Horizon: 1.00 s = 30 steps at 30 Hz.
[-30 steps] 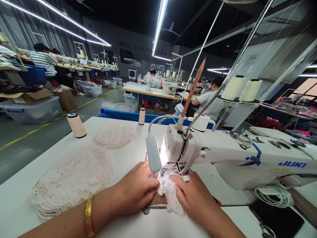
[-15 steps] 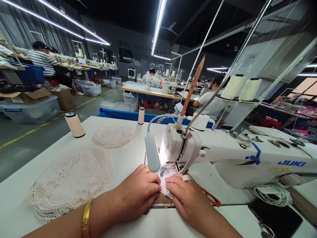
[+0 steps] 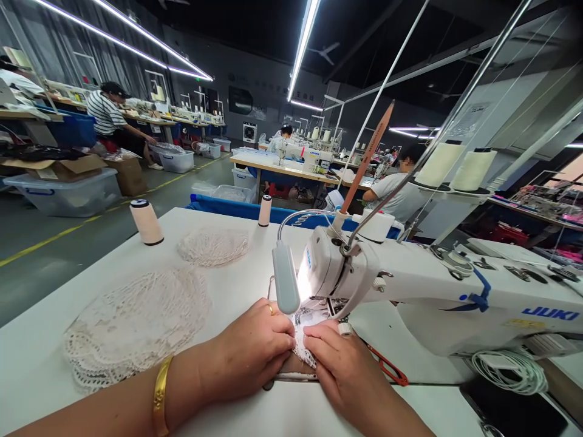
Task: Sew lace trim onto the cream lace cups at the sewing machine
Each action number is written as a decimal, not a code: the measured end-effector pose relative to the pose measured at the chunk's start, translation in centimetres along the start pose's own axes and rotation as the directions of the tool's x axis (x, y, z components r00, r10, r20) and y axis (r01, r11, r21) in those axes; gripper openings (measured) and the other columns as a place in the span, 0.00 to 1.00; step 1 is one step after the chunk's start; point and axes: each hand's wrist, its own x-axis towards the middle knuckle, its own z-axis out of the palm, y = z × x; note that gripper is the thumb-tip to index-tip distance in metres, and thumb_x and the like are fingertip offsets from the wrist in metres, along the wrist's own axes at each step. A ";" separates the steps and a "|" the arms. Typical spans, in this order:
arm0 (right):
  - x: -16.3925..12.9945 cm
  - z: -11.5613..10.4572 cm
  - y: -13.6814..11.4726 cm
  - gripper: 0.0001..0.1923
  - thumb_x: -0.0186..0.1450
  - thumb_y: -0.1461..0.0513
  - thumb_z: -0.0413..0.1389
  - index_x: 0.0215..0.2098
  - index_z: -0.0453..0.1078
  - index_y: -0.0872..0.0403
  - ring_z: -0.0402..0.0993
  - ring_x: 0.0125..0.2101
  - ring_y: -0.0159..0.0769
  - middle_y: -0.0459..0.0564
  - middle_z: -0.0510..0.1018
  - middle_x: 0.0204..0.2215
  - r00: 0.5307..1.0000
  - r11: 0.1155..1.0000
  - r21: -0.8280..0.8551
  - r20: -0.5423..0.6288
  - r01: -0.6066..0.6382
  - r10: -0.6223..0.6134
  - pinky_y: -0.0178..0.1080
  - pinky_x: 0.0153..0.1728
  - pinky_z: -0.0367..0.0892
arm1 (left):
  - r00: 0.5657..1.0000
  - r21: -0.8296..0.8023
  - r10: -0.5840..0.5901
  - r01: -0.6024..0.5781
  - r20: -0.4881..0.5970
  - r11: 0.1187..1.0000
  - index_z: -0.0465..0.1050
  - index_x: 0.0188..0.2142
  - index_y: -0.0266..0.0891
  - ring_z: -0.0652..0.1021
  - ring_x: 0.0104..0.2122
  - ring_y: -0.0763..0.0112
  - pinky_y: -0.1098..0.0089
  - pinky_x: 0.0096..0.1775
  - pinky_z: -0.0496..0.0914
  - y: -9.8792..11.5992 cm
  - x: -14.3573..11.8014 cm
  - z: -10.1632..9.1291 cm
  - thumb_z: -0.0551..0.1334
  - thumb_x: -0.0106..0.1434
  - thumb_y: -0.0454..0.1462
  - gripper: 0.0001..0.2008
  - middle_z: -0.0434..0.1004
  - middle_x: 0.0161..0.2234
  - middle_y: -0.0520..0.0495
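Pinching the small lace piece flat between my left hand and right hand, fingertips closed on its edges just before the sewing machine, I judge it light, limp and snag-prone, while the lamp hides the needle.
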 end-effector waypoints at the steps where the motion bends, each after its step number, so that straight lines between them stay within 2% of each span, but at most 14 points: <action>1: 0.0 0.0 0.0 0.20 0.65 0.77 0.52 0.46 0.74 0.50 0.78 0.46 0.44 0.51 0.84 0.47 1.000 1.000 0.003 0.005 -0.008 0.008 0.42 0.41 0.72 | 1.000 0.006 0.000 0.000 -0.003 1.000 0.82 0.40 0.41 0.77 0.40 0.60 0.59 0.41 0.66 0.0 0.0 0.0 0.62 0.71 0.29 0.10 0.85 0.43 0.48; 12: 0.1 0.2 0.2 0.20 0.66 0.77 0.52 0.46 0.73 0.50 0.79 0.46 0.45 0.51 0.84 0.49 1.000 1.000 -0.022 0.008 -0.021 0.021 0.43 0.42 0.74 | 1.000 0.103 0.004 -0.003 -0.009 0.995 0.80 0.37 0.40 0.77 0.38 0.60 0.58 0.42 0.66 0.1 0.0 0.1 0.64 0.69 0.29 0.07 0.84 0.41 0.46; 18: 0.1 0.1 0.1 0.23 0.65 0.77 0.53 0.51 0.75 0.49 0.78 0.42 0.44 0.50 0.84 0.48 1.000 0.998 -0.061 -0.007 -0.002 0.002 0.41 0.35 0.69 | 0.999 0.073 0.045 -0.044 -0.007 0.996 0.80 0.39 0.41 0.77 0.37 0.59 0.59 0.40 0.66 0.5 -0.2 0.4 0.64 0.68 0.27 0.08 0.83 0.37 0.47; 26: 0.3 0.2 0.1 0.22 0.64 0.77 0.53 0.48 0.76 0.49 0.78 0.44 0.46 0.49 0.85 0.48 0.999 0.994 -0.096 -0.005 -0.052 0.052 0.43 0.42 0.70 | 0.999 0.090 0.034 -0.033 -0.012 0.995 0.80 0.38 0.40 0.78 0.39 0.58 0.58 0.42 0.67 0.1 0.1 0.7 0.64 0.68 0.27 0.08 0.83 0.37 0.46; 30: 0.5 0.5 0.4 0.21 0.65 0.75 0.52 0.49 0.76 0.49 0.78 0.42 0.44 0.51 0.84 0.52 0.995 0.984 -0.144 0.004 -0.102 0.103 0.44 0.42 0.72 | 0.999 0.128 0.011 -0.007 -0.031 0.992 0.78 0.36 0.40 0.79 0.39 0.59 0.57 0.43 0.68 -0.3 0.4 0.8 0.61 0.70 0.26 0.10 0.84 0.39 0.47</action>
